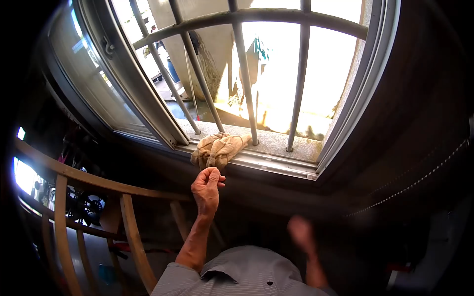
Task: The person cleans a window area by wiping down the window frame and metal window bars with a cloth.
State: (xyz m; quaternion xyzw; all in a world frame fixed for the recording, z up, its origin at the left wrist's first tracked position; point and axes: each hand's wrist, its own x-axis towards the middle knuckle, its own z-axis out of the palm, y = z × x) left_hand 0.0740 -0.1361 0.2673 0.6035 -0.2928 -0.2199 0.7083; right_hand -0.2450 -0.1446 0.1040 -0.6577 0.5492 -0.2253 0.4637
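Note:
A crumpled tan cloth (219, 149) lies bunched on the window's metal track (276, 164) and partly on the stone sill (304, 146), against the foot of the bars. Just below its front edge, my left hand (206, 192) is closed, thumb pressed to the curled fingers. Whatever those fingers may hold is hidden; I cannot tell what it is. Motion smears my right hand (302, 232), which hovers lower down to the right, apart from the cloth and the window frame.
Upright metal bars (245, 74) and a curved crossbar (252, 17) span the opening. A sliding window pane (96, 74) stands at the left. Below it runs a wooden railing (98, 178) with slats. A beaded chain (410, 187) hangs along the dark wall at the right.

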